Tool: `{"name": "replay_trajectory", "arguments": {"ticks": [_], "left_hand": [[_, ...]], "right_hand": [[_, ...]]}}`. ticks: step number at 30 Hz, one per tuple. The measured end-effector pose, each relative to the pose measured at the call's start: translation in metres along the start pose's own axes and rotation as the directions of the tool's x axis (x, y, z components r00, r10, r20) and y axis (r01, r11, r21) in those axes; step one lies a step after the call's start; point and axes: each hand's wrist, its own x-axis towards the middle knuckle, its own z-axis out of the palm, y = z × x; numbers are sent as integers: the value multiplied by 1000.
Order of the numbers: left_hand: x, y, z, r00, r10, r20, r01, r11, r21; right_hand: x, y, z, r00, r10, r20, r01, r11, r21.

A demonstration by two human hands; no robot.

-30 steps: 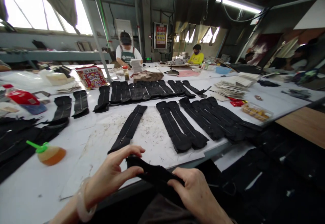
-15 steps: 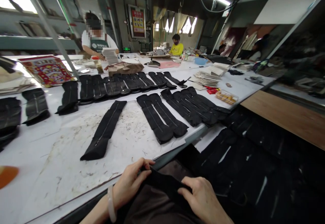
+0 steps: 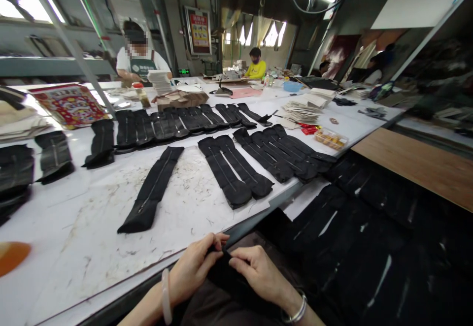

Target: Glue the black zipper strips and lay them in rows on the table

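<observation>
1. Our left hand (image 3: 192,269) and right hand (image 3: 258,273) are both pinched shut on the black fabric piece (image 3: 225,279) — down in our lap, below the table (image 3: 66,247) edge.
2. We'd keep fingertips close together, so the edge stays aligned — it looks limp.

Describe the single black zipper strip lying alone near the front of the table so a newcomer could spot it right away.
Start at the long white worktable. Just beyond the person's left hand, one black zipper strip lies diagonally on the thread-littered patch. Unlike the paired and fanned strips to its right, it lies alone, touching none.
</observation>
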Motion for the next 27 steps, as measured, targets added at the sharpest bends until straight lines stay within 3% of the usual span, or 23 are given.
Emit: {"name": "replay_trajectory", "arguments": {"ticks": [6, 9, 13, 16, 18, 21, 24, 27], "left_hand": [[-3, -2, -12, 995, -54, -79, 46, 994, -102], [-4, -5, -14, 983, -170, -74, 152, 966, -207], [-5, -8, -4, 944, -316, 94, 312, 768, -559], [-6, -5, 2, 926, -362, 111, 331, 631, -702], [-6, -2, 4, 923, -370, 102, 321, 597, -735], [-6, 2, 4, 922, -374, 101, 312, 562, -766], [-6, 3, 4, 922, -376, 88, 305, 569, -763], [-6, 3, 4, 920, -383, 83, 311, 588, -747]], "right_hand": [[5, 0, 13, 984, -65, -164, 53, 996, -77], [2, 3, 10, 982, -55, -181, 46, 997, -55], [1, 10, 11, 981, -73, -181, 59, 995, -84], [2, 14, 13, 932, -252, -261, 206, 959, -193], [4, 15, 12, 822, -501, -273, 396, 845, -358], [7, 10, 4, 624, -780, -48, 581, 504, -639], [11, 0, -7, 551, -813, 188, 613, 242, -752], [16, -8, -15, 501, -811, 301, 650, 122, -750]]}}
